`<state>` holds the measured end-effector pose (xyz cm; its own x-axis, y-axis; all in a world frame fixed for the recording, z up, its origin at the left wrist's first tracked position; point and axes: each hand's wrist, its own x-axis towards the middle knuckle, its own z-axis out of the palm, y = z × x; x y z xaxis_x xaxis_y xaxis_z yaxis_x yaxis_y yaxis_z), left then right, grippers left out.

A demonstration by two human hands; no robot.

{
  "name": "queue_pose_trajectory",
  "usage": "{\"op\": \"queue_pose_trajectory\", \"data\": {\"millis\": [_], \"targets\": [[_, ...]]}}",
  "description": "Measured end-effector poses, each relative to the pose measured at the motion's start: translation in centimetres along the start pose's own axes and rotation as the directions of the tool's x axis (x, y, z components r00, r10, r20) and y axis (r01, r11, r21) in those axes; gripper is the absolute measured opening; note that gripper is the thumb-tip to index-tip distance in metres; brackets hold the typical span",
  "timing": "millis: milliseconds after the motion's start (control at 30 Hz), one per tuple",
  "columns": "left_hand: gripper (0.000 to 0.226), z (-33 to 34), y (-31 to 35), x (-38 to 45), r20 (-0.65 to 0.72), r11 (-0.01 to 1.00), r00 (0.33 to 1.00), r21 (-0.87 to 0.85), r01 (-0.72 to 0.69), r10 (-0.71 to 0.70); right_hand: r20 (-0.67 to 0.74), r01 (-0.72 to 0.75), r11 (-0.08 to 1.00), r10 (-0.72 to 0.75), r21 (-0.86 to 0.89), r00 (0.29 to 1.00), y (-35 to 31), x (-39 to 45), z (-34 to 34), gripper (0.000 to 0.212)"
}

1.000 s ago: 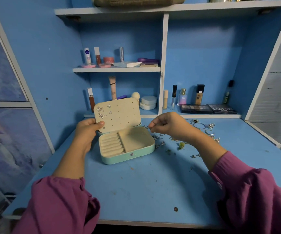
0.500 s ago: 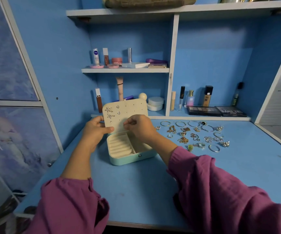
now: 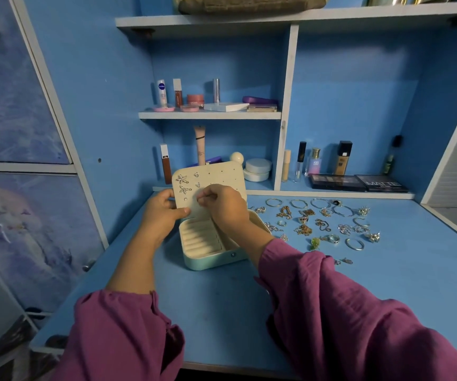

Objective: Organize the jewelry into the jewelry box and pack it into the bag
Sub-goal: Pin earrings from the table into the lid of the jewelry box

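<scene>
The right hand (image 3: 223,206) has its fingertips pinched together against the cream inner face of the jewelry box (image 3: 213,251) lid; whatever small piece it pinches is too tiny to make out. The left hand (image 3: 164,213) grips the left edge of that raised lid (image 3: 221,174), thumb across its front, holding it upright. The lid's inside looks soft and matte, dotted with rows of small holes, and two spiky star-shaped silver earrings (image 3: 182,184) plus a few small studs sit in its left part. Below the lid, the box is a rounded rectangle with a smooth mint-green shell, a metal snap on its front wall, and padded ridged ring rolls in its left compartment. It rests on the painted blue bench (image 3: 221,312), whose surface is scuffed. Just right of the box lies the loose jewelry (image 3: 320,224): thin silver hoops and bangles, knotted gold chains, rings and a small green piece, spread flat. Behind the box, cosmetics bottles (image 3: 315,162) and flat dark palettes (image 3: 359,182) stand on a low shelf. Both forearms wear crinkled magenta sleeves (image 3: 359,325).
</scene>
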<state>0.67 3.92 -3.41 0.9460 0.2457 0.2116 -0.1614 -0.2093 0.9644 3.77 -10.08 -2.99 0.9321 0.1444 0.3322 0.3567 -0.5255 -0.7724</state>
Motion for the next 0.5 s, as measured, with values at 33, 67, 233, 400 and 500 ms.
{"op": "queue_pose_trajectory", "data": {"millis": [33, 67, 233, 400, 500], "targets": [[0.036, 0.0, 0.1, 0.0, 0.000, 1.000, 1.000, -0.007, -0.004, 0.004, -0.005, -0.004, 1.000, 0.004, -0.005, 1.000, -0.1, 0.0, 0.0, 0.014], [0.036, 0.1, 0.1, -0.1, 0.002, 1.000, 1.000, -0.016, -0.007, 0.007, -0.011, -0.008, 1.000, 0.008, -0.010, 1.000, -0.2, 0.0, 0.0, 0.013], [0.036, 0.1, 0.3, -0.3, 0.002, 1.000, 1.000, -0.027, -0.012, 0.012, -0.074, -0.045, 0.997, 0.040, -0.069, 0.996, -0.7, -0.1, 0.3, 0.003], [0.026, -0.1, 0.3, 0.0, -0.021, 0.999, 1.000, 0.024, -0.021, 0.022, -0.132, 0.026, 0.971, -0.058, -0.236, 0.990, -0.8, -0.1, -0.5, 0.018], [0.006, -0.2, 0.7, 0.0, -0.056, 0.999, 0.998, 0.009, -0.039, 0.039, -0.194, 0.094, 0.897, -0.194, -0.431, 0.962, -1.1, -0.2, -1.1, 0.049]]}}
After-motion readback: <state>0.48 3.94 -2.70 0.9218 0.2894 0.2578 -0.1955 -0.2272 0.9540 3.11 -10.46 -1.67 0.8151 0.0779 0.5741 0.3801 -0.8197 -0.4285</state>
